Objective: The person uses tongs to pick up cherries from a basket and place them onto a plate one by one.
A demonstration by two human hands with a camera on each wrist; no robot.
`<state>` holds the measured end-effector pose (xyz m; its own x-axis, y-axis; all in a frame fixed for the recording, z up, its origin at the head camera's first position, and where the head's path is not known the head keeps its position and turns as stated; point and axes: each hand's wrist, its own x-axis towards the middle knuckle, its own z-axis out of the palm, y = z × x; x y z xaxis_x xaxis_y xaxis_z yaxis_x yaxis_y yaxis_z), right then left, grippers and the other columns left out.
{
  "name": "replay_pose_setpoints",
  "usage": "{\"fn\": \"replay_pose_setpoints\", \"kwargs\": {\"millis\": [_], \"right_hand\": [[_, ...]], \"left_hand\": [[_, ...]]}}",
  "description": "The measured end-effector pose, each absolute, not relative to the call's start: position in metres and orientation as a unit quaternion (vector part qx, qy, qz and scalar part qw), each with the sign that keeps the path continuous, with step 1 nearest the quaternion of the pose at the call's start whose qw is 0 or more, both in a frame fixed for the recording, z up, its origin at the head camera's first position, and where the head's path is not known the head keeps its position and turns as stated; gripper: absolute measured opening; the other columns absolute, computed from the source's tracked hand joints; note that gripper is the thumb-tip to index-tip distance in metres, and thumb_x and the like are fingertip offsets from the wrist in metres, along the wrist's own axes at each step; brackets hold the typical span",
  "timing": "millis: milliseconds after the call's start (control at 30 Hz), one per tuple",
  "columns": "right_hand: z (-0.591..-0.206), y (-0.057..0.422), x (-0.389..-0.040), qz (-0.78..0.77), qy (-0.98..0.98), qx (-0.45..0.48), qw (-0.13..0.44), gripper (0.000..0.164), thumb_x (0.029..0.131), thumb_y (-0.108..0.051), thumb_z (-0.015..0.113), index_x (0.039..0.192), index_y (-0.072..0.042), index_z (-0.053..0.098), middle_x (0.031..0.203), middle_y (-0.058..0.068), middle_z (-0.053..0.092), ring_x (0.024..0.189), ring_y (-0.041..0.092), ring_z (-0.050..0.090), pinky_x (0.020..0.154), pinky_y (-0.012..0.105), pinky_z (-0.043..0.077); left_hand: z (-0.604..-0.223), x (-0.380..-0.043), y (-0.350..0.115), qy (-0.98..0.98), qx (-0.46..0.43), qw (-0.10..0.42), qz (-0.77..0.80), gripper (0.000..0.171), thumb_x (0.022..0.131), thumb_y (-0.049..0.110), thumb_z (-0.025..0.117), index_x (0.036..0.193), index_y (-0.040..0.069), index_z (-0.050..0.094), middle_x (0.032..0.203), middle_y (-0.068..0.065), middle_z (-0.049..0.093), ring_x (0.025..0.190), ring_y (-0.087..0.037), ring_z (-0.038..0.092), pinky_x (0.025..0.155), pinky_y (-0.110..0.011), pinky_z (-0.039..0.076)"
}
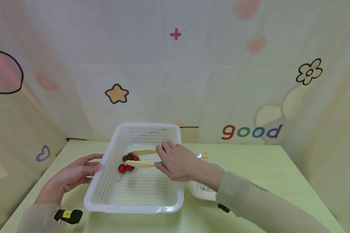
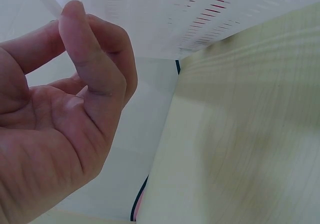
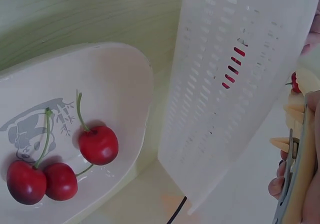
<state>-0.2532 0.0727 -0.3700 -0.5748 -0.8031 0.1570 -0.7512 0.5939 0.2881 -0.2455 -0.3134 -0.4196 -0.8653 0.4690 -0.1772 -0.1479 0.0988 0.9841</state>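
Note:
My right hand [image 1: 178,161] grips a pair of tongs [image 1: 141,164] with cream tips and grey metal arms, reaching over a white plastic basket [image 1: 134,209]. The tong tips are apart, on either side of several red cherries [image 1: 130,157] on the left of the basket floor. One cherry [image 1: 122,168] with a green stem lies just in front of them. My left hand [image 1: 78,171] holds the basket's left rim with bent fingers [image 2: 95,59]. Partly hidden behind my right forearm, a white plate [image 3: 112,59] with a panda print bears three stemmed cherries [image 3: 98,145].
The plate stands on the pale wood-grain table [image 1: 250,171], close to the basket's right wall. A ring-shaped tong handle end [image 1: 204,155] sticks out past my right hand. Behind the table hangs a printed curtain [image 1: 175,81], which also closes off both sides.

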Motion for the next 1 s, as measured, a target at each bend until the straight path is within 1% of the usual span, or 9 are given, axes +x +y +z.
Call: {"fn": "replay_pose_setpoints", "kwargs": {"millis": [167,367,600,733,833,1000], "right_hand": [[-0.366,0.086,-0.253,-0.076,-0.884,0.439,0.142,0.038,0.109,-0.042,0.040,0.117,-0.006,0.048,0.096,0.004,0.043,0.083,0.019,0.041,0.063,0.026,0.041],[-0.361,0.106,-0.250,-0.043,-0.892,0.429,0.136,0.036,0.108,-0.040,0.043,0.119,-0.006,0.047,0.095,0.003,0.042,0.083,0.018,0.040,0.065,0.028,0.041],[-0.355,0.126,-0.247,-0.014,-0.899,0.414,0.141,0.040,0.107,-0.038,0.045,0.123,-0.002,0.046,0.095,0.005,0.042,0.084,0.020,0.040,0.067,0.029,0.041],[-0.355,0.138,-0.243,-0.011,-0.902,0.405,0.148,0.043,0.106,-0.037,0.049,0.125,0.001,0.047,0.098,0.007,0.044,0.086,0.022,0.041,0.070,0.031,0.043],[-0.358,0.150,-0.240,-0.007,-0.905,0.395,0.155,0.045,0.105,-0.036,0.053,0.128,0.003,0.047,0.102,0.009,0.047,0.091,0.023,0.044,0.076,0.033,0.047],[-0.362,0.172,-0.235,0.019,-0.919,0.362,0.153,0.048,0.103,-0.035,0.057,0.134,0.002,0.046,0.110,0.011,0.051,0.098,0.025,0.048,0.082,0.037,0.050]], "left_hand": [[-0.418,-0.245,-0.312,0.704,0.113,0.233,0.661,0.062,0.106,0.012,0.056,0.154,-0.007,0.021,0.118,-0.006,0.071,0.102,-0.027,0.072,0.081,-0.045,0.058],[-0.419,-0.245,-0.313,0.703,0.117,0.235,0.661,0.060,0.107,0.012,0.055,0.154,-0.007,0.022,0.119,-0.007,0.070,0.102,-0.028,0.071,0.081,-0.045,0.058],[-0.422,-0.246,-0.316,0.698,0.121,0.237,0.664,0.058,0.108,0.012,0.053,0.154,-0.005,0.023,0.122,-0.007,0.068,0.104,-0.029,0.071,0.083,-0.046,0.058],[-0.422,-0.246,-0.316,0.699,0.117,0.238,0.664,0.059,0.108,0.012,0.053,0.155,-0.005,0.021,0.122,-0.007,0.068,0.104,-0.029,0.071,0.083,-0.046,0.058],[-0.422,-0.246,-0.316,0.698,0.117,0.239,0.665,0.059,0.108,0.012,0.053,0.155,-0.005,0.021,0.122,-0.008,0.069,0.104,-0.029,0.071,0.082,-0.046,0.058],[-0.421,-0.246,-0.314,0.703,0.115,0.236,0.661,0.061,0.107,0.012,0.054,0.155,-0.005,0.021,0.120,-0.008,0.069,0.103,-0.029,0.071,0.082,-0.046,0.058]]}}
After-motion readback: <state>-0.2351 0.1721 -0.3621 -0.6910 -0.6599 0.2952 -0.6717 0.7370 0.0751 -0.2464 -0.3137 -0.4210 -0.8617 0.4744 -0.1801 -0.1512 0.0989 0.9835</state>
